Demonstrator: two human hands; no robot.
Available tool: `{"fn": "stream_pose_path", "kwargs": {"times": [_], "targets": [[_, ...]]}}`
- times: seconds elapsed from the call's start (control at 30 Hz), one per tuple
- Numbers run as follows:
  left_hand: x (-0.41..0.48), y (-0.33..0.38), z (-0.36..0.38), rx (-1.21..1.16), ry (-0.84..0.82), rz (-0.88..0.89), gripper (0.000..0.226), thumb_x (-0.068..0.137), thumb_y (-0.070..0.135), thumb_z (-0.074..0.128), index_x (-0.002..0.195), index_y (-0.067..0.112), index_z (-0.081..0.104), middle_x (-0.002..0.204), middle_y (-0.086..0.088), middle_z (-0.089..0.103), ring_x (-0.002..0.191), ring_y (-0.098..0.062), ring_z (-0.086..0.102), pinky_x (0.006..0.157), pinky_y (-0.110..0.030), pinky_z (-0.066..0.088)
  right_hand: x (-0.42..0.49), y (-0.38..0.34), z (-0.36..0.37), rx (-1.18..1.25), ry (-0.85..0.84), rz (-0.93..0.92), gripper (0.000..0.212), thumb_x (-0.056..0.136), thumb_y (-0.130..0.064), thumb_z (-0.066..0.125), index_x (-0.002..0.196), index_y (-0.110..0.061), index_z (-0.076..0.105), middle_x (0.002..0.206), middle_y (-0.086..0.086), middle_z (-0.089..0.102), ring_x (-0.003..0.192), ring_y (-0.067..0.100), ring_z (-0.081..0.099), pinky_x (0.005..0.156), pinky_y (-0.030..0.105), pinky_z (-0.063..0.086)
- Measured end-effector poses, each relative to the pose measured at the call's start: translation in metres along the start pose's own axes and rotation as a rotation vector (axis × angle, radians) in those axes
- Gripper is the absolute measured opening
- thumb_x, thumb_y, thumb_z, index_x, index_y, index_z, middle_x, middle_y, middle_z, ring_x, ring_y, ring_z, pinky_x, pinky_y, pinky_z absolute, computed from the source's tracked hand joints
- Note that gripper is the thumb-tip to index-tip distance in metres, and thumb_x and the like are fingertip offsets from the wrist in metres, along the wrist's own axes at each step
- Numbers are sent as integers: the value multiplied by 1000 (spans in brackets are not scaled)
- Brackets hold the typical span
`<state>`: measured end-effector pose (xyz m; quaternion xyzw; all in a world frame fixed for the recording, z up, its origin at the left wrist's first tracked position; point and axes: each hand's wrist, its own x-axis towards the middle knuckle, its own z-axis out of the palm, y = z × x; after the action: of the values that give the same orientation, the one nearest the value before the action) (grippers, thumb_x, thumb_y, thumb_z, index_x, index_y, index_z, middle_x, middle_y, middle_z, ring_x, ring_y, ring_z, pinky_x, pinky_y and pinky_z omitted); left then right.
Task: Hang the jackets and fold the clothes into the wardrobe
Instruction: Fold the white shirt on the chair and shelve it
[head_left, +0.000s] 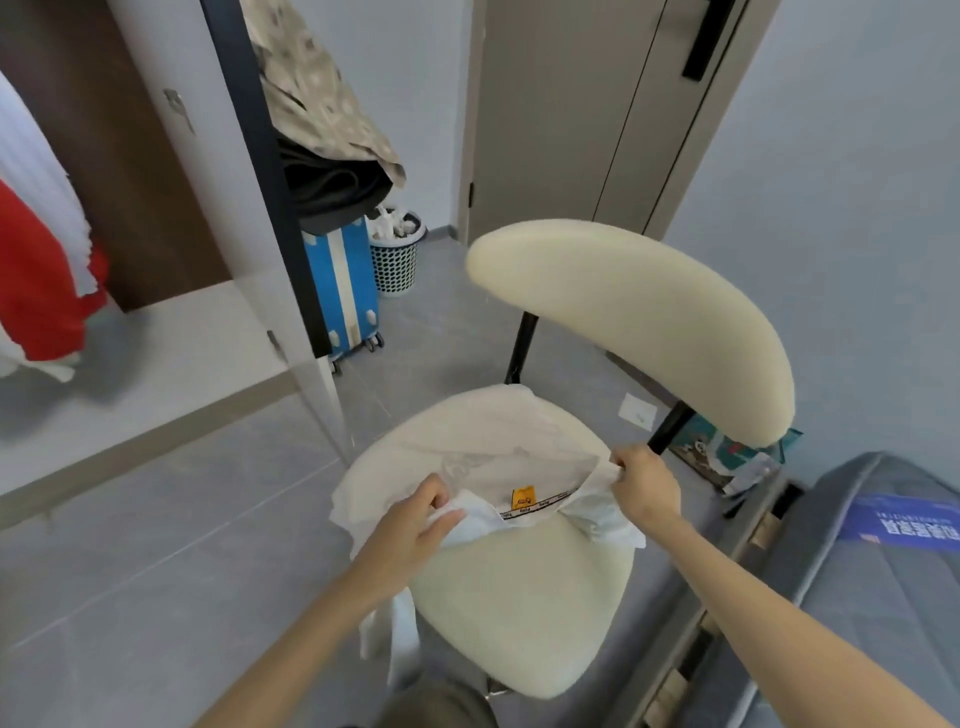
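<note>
A white garment (483, 447) with a yellow neck label lies spread over the seat of a cream chair (524, 597). My left hand (410, 525) grips the garment's left shoulder near the collar. At the right shoulder, my right hand (647, 486) pinches the fabric. A strip of the white cloth hangs off the seat's left edge. The open wardrobe (156, 208) stands at the left with a red and white garment (36, 280) hanging inside.
A blue suitcase (345, 291) piled with dark and patterned clothes stands by the wardrobe's black frame. A perforated bin (395, 260) sits behind it. A grey mattress (883, 571) lies at the right, a closed door (571, 114) beyond the chair's curved backrest (639, 322).
</note>
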<state>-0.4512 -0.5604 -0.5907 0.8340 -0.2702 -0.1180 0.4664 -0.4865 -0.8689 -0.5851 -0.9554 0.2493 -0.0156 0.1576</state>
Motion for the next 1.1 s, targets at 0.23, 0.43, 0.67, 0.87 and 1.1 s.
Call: {"fn": "stream_pose_path", "kwargs": {"times": [0.23,0.43,0.67,0.87,1.1], "targets": [[-36,10,72,105,-101,-56,29,95,37,54,80,26,31,67,5,36,60,-9,31,59,-28,27,-37,57,2,-144,121,-29,19,90,0,46,81,-12,57,96,4,50,70,25,49,54,29,30],[-66,50,129,141,-176,-55,24,95,40,52,84,26,36,68,7,39,61,-10,34,56,-26,26,-70,108,-11,-190,103,51,25,91,0,46,100,-11,67,111,11,50,91,31,59,65,33,39],[-89,40,193,239,-332,-109,17,98,30,48,93,20,36,70,5,40,62,-12,35,56,-27,27,-96,160,14,-201,-273,81,35,95,-10,42,126,-12,58,130,14,53,119,34,50,95,39,47],[-103,11,201,115,-228,-235,37,96,22,53,131,21,43,119,10,45,102,-7,44,85,-17,31,-127,137,40,136,-270,-7,26,92,-11,49,116,-12,61,123,10,58,112,27,54,89,33,46],[-131,-38,171,-168,85,-457,20,98,9,47,113,20,51,120,3,55,109,-12,53,88,-17,39,-193,63,79,171,-311,-368,20,91,-19,56,110,-20,61,112,-2,58,101,16,53,85,31,45]]}}
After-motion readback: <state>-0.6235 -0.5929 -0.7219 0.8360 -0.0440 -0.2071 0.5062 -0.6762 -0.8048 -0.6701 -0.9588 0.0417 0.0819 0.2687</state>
